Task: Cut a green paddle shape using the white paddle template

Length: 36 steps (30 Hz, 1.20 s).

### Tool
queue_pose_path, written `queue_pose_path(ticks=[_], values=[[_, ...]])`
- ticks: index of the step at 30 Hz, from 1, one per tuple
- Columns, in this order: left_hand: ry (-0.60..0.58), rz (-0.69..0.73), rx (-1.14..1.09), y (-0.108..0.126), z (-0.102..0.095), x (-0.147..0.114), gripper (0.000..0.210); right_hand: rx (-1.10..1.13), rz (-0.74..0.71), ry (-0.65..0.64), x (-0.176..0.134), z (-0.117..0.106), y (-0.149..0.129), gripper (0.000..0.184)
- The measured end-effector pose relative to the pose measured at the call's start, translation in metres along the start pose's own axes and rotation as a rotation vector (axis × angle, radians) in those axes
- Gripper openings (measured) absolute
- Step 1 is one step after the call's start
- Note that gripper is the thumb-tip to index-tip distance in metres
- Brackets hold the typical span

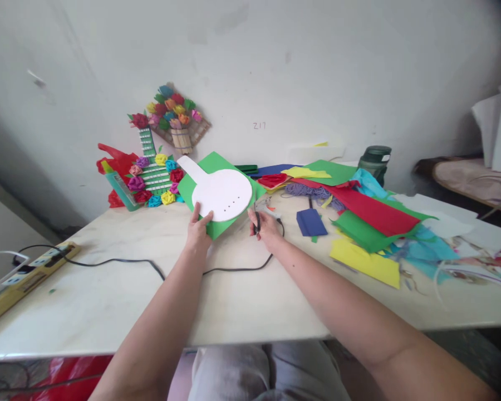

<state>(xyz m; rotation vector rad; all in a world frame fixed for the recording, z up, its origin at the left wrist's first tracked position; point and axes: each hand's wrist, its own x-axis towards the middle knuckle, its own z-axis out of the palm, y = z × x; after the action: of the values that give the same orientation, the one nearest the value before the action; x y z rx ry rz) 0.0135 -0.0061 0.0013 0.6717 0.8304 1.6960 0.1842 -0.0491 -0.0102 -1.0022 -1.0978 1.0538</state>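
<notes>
My left fingers [196,213] pinch the green paper [212,162] and white cutout [221,192]; my right fingers [251,216] grip scissors [258,223] by the paper's edge.

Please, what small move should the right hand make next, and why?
Perhaps the right hand should snip the green sheet a little along the round edge of the white cutout: its scissors are beside that edge, green extends past the cutout, and the left hand steadies both.
</notes>
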Motion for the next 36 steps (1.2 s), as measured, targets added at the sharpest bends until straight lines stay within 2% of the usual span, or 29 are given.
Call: queue_pose_path(ticks=[7, 19, 23, 36], values=[[-0.058, -0.016, -0.009, -0.0001, 0.0013, -0.0013, 0.072, -0.012, 0.026, 0.025, 0.0034, -0.0056, -0.0042, 0.041], [-0.040, -0.012, -0.005, 0.0012, 0.0006, 0.0002, 0.072, 0.028, -0.029, 0.077, 0.0090, -0.0035, 0.0022, 0.035], [-0.035, -0.002, -0.005, 0.0017, -0.0003, 0.0008, 0.071, 0.042, -0.005, 0.073, 0.0087, -0.0031, 0.0024, 0.034], [-0.105, -0.052, 0.025, 0.0006, -0.0014, 0.0008, 0.070, 0.001, 0.024, 0.092, 0.0101, -0.0105, -0.0004, 0.040]])
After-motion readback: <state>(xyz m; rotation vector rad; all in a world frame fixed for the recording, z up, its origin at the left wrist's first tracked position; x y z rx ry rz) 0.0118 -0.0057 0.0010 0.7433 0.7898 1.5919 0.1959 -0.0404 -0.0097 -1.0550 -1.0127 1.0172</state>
